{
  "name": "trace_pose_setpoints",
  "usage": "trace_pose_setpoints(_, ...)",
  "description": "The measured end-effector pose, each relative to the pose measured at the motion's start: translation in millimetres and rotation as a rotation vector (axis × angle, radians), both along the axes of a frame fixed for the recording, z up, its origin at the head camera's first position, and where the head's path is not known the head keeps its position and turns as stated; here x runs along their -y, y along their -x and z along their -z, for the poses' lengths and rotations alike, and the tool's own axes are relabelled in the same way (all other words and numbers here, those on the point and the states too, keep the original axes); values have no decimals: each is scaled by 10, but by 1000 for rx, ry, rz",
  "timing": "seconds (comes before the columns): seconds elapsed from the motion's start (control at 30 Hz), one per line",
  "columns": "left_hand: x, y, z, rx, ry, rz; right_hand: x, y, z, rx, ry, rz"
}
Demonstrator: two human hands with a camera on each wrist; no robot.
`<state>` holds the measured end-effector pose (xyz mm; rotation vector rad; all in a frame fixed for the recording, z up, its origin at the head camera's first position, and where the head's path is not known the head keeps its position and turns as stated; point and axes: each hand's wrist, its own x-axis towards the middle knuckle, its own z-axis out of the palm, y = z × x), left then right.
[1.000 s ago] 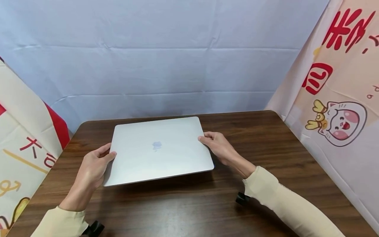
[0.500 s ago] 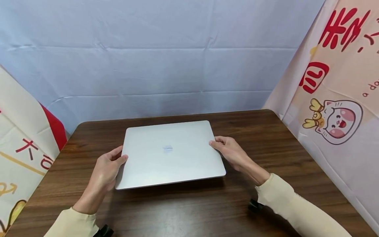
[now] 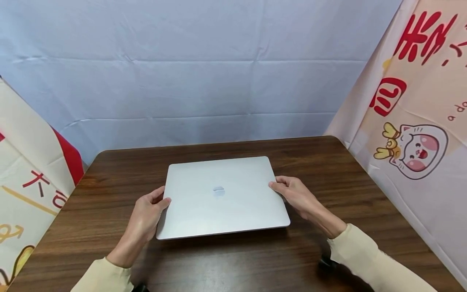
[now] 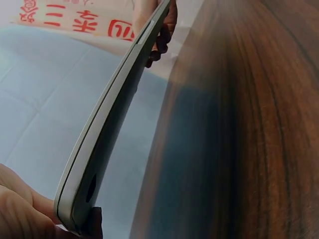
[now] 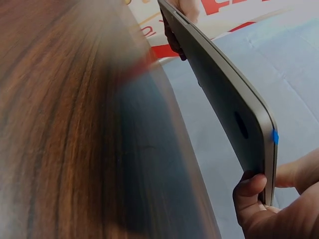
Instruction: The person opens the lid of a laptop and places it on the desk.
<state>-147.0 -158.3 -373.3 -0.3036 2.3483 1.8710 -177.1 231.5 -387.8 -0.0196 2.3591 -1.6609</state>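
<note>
Pale cloth (image 3: pixel 200 81) backs a wood-grain table (image 3: pixel 226 263). Over its middle I observe a closed silver laptop (image 3: pixel 222 215); left hand (image 3: pixel 146 215) and right hand (image 3: pixel 297 196) pinch opposite short edges, presumably for balance. Wrist views confirm clearance beneath; only the right shows a blue mark (image 5: pixel 275 136).

The dark brown, wood-grained table (image 3: pixel 233 257) has rounded far corners.
</note>
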Motion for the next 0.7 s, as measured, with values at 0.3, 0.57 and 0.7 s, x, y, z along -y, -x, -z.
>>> trace_pose_setpoints(0.3, -83, -39, 120, 2, 10, 17, -103, -68, 85, 14, -54, -6)
trace_pose_setpoints(0.57, -124, -75, 185, -6, 21, 43, -162, -131, 138, 20, -54, 1)
trace_pose_setpoints(0.7, -130, -99, 203, 1, 24, 49, -172, -152, 165, 27, -33, 1)
